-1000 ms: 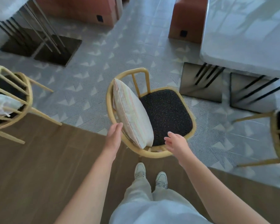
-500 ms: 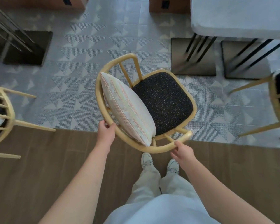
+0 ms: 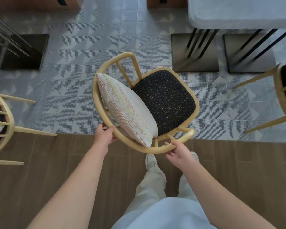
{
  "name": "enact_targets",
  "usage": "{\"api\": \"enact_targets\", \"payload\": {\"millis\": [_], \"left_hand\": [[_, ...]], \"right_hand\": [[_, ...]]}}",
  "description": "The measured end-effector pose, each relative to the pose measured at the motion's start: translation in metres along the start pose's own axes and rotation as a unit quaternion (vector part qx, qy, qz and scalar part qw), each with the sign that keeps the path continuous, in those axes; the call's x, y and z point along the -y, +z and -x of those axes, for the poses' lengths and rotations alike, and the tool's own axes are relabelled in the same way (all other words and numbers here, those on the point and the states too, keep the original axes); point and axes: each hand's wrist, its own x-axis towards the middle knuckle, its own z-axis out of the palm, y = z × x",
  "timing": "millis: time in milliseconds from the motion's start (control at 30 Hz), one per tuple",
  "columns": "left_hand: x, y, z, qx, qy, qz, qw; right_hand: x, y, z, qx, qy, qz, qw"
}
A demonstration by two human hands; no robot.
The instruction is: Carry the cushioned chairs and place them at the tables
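- Right now the left hand (image 3: 104, 136) grips the curved back rail of the chair (image 3: 144, 103), fingers curled around the wood.
- Over at the right hand (image 3: 180, 154), the fingers are loosely curled beneath the same rail near its open end, touching it.
- Just beyond the left fingers, a striped cushion (image 3: 125, 108) leans against the backrest above the dark speckled seat.
- Farther out from the right fingers stands the desk (image 3: 238, 12), well apart from the chair.
- Two more chairs sit either side.
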Motion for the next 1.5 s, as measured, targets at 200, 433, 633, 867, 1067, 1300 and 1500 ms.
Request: {"api": "enact_targets", "payload": {"millis": [200, 433, 633, 867, 1067, 1300, 1500], "left_hand": [[-0.002, 0.007, 0.005, 0.005, -0.04, 0.038, 0.998], [0.029, 0.074, 0.061, 0.056, -0.099, 0.106, 0.988], [0.045, 0.171, 0.12, 0.109, -0.169, 0.166, 0.965], [0.059, 0.281, 0.169, 0.099, -0.218, 0.213, 0.947], [0.068, 0.348, 0.19, 0.085, -0.22, 0.232, 0.944], [0.073, 0.381, 0.21, 0.096, -0.206, 0.169, 0.959], [0.066, 0.372, 0.207, 0.048, -0.188, 0.118, 0.974]], "right_hand": [[0.013, -0.01, -0.007, 0.002, -0.006, 0.034, 0.999], [0.082, -0.075, -0.008, -0.057, -0.064, 0.049, 0.995], [0.183, -0.137, -0.013, -0.083, -0.134, 0.08, 0.984], [0.297, -0.185, -0.025, -0.078, -0.177, 0.141, 0.971], [0.36, -0.213, -0.035, -0.074, -0.181, 0.164, 0.967], [0.388, -0.24, -0.045, -0.081, -0.159, 0.173, 0.969], [0.38, -0.239, -0.047, -0.082, -0.167, 0.2, 0.962]]}}
